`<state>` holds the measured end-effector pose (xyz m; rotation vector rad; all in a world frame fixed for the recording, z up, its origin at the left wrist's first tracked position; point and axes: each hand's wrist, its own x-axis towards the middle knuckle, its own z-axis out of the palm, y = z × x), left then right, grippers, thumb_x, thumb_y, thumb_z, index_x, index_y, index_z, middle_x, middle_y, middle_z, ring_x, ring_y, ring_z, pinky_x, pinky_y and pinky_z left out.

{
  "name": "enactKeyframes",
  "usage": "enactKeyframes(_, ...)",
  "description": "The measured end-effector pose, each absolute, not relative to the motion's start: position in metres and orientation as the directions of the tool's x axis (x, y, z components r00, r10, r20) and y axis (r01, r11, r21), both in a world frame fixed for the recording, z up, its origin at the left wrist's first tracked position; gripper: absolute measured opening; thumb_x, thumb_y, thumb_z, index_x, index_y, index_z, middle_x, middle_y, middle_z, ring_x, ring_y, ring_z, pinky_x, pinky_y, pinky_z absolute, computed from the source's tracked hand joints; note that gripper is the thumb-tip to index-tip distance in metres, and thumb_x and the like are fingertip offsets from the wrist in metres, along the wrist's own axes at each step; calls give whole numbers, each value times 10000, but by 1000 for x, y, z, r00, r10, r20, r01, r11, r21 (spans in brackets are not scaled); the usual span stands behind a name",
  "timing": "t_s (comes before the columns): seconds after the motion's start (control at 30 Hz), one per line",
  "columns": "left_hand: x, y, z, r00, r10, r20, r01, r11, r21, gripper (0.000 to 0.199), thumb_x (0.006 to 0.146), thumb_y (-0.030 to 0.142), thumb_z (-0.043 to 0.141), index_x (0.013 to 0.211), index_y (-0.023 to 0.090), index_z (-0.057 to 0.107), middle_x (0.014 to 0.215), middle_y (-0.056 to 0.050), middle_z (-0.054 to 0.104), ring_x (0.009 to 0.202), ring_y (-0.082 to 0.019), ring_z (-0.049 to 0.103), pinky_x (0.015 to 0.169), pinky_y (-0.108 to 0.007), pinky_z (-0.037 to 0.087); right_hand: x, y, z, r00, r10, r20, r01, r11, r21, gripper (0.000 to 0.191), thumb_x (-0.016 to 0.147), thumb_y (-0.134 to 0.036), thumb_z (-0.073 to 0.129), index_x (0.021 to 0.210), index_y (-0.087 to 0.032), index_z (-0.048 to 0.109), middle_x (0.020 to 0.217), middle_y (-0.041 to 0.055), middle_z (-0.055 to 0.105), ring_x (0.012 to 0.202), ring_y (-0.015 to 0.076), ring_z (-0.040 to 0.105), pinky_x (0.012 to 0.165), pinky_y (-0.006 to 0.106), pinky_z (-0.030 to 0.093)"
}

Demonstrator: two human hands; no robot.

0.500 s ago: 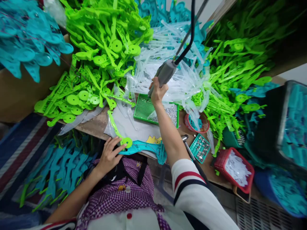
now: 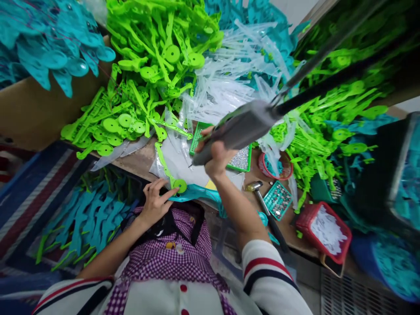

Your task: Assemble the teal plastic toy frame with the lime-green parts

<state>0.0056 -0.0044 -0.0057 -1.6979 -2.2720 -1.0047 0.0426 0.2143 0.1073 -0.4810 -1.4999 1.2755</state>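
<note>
- Change: grey driver (image 2: 243,127), tip over the green tray (image 2: 250,158) half a second ago, now aims beyond the tray's near left corner, above the white sheet (image 2: 197,175). Judged: tool withdrawn from tray, nearer the workpiece.
- Right hand (image 2: 218,157): grip wrapped round the driver, partly covering the tray.
- Left hand (image 2: 154,201): fingertips on the lime disc piece (image 2: 180,186), nearside left of tray; thumb hidden, cannot tell whether grip pinches.
- Teal piece (image 2: 197,193): meets the disc, nearside of tray.
- Counter (image 2: 139,164): wood, cluttered. Hammer (image 2: 262,199) nearside right of tray; clear strips (image 2: 226,78) heaped behind it.
- Room: striped crate (image 2: 16,210) far left of tray, below counter level.
</note>
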Motion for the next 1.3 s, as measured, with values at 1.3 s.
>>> enactKeyframes(1.3,-69,106,27,-109,980,-166,770,190,610,195,789,307,604,819,170,740,825,-38,723,865,-229,615,737,-315,286,60,158,81,-410,850,331,-331,200,-922,465,662,-689,643,673,-224,626,561,-10,582,522,160,615,524,324,553)
